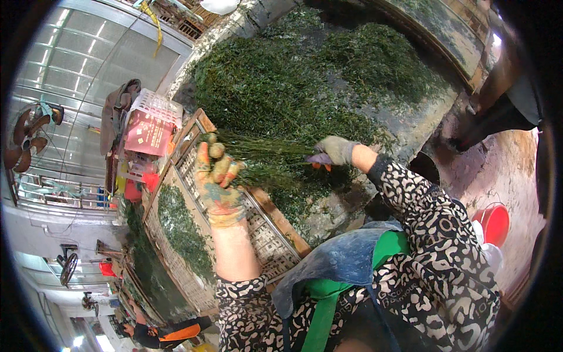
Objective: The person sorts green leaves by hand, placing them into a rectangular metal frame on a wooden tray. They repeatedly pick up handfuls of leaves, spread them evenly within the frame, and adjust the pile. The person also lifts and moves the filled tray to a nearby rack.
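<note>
A bundle of thin green plant stems (pixel 268 147) stretches between my hands. My right hand (pixel 336 150), in a grey glove with a purple patch, grips its right end; a bit of orange shows beneath the fingers. At the left end is my left hand (pixel 220 176), in a stained yellowish glove. Its fingers are curled beside the stems, and I cannot tell whether they close on them. Behind and below the bundle, a large heap of leafy green plants (pixel 259 83) covers a stone-like worktop (pixel 422 119).
A wood-framed mesh rack (pixel 272 233) lies under my left forearm. Beyond it, a tray (pixel 151 220) holds chopped-looking greens (pixel 180 229). A pink box (pixel 149 132) and fan (pixel 31 141) stand left. Another person (pixel 171 332) is at lower left. A red bucket (pixel 495 224) sits right.
</note>
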`<action>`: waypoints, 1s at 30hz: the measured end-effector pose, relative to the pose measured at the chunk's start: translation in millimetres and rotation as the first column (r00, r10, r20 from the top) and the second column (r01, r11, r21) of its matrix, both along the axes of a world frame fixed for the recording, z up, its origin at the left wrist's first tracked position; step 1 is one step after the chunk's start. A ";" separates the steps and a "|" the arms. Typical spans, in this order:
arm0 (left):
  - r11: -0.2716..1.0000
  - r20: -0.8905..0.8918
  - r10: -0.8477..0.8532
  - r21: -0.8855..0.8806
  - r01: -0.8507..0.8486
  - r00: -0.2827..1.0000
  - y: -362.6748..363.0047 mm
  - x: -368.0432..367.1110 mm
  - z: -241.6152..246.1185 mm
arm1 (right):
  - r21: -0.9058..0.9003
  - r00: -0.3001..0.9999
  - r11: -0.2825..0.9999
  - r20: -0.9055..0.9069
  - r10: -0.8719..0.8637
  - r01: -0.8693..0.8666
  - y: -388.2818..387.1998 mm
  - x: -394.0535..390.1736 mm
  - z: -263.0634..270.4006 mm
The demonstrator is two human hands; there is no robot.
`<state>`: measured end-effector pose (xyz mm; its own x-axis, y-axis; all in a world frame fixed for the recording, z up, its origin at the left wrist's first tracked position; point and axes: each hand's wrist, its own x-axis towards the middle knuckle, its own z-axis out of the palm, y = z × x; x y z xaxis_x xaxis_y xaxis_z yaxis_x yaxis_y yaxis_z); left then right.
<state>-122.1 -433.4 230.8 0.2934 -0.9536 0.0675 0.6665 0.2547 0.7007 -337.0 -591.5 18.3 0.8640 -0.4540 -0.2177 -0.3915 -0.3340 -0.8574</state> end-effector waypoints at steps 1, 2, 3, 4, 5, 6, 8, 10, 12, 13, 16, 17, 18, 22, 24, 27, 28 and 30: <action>0.997 0.016 -0.035 -0.063 0.036 0.999 -0.1 4.7 9.2 | -0.004 0.999 1.000 0.034 -0.006 0.006 8.6 -7.0 -12.3; 0.996 0.074 0.065 -0.058 -0.061 0.995 1.9 8.5 19.9 | 0.102 0.980 0.993 0.184 -0.070 0.052 21.5 -18.0 -26.4; 0.988 -0.070 -0.071 -0.142 0.061 0.995 -0.5 13.2 31.7 | 0.216 0.923 0.975 0.360 -0.134 0.057 31.9 -28.7 -39.7; 0.977 -0.059 -0.082 -0.203 0.068 0.995 -0.4 16.8 44.4 | 0.239 0.962 0.966 0.226 -0.154 0.098 36.9 -42.0 -51.4; 0.963 -0.049 -0.092 -0.260 0.076 0.995 -0.3 20.4 58.1 | 0.223 0.977 0.966 0.138 -0.163 0.129 41.4 -55.5 -61.3; 0.962 0.159 0.146 -0.251 -0.103 0.976 2.1 23.9 74.1 | 0.186 0.984 0.973 0.080 -0.157 0.140 45.4 -66.6 -69.5; 0.889 0.065 -0.246 -0.383 0.252 0.967 5.4 33.0 107.7 | 0.205 0.985 0.964 0.007 -0.173 0.168 46.8 -82.7 -78.0; 0.876 0.054 -0.287 -0.390 0.284 0.957 3.1 33.3 120.3 | 0.033 0.977 0.991 -0.175 -0.125 0.133 37.8 -87.1 -72.6; 0.878 0.080 -0.302 -0.366 0.309 0.950 -4.0 24.8 114.2 | -0.276 0.880 0.961 -0.460 -0.120 -0.014 24.5 -79.7 -51.5; 0.908 0.041 -0.264 -0.328 0.262 0.964 -12.2 17.4 103.6 | -0.292 0.911 0.956 -0.392 -0.128 0.009 17.2 -75.0 -35.1; 0.994 0.070 0.031 -0.106 -0.024 0.997 -21.0 -23.6 43.0 | -0.300 0.989 0.944 0.094 -0.113 0.136 11.0 -37.8 28.2; 0.996 0.122 -0.087 0.014 0.086 0.989 -22.1 -34.2 29.8 | -0.271 0.892 0.936 0.445 -0.084 0.223 10.5 -18.9 54.9; 0.995 0.139 -0.098 0.034 0.095 0.985 -23.5 -46.4 9.4 | -0.179 0.812 0.953 0.575 -0.100 0.245 12.3 -5.2 78.1; 0.859 -0.118 -0.134 0.482 0.175 0.984 -18.3 -56.7 -26.0 | -0.109 0.805 0.975 0.585 -0.096 0.195 23.5 39.3 133.6; 0.919 -0.185 -0.131 0.346 0.189 0.974 -12.1 -43.8 -36.7 | 0.001 0.946 1.000 0.324 0.004 -0.004 20.3 37.9 120.6; 0.918 -0.237 -0.306 0.185 0.352 0.922 -0.8 -14.0 -52.8 | 0.227 0.917 0.959 0.394 0.068 -0.169 13.5 10.1 61.4; 0.938 -0.173 -0.234 0.218 0.269 0.957 6.6 -5.0 -58.5 | 0.268 0.931 0.957 0.365 0.007 -0.112 9.0 -4.5 38.2; 0.966 -0.132 -0.111 0.219 0.138 0.985 10.7 11.7 -65.2 | 0.405 0.937 0.914 0.306 -0.166 0.029 2.0 -35.6 -2.5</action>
<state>-110.4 -422.7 165.7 0.1642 -0.9694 -0.1826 0.7640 0.0079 0.6451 -372.6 -589.5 15.8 0.8721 -0.4776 -0.1067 -0.0790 0.0779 -0.9938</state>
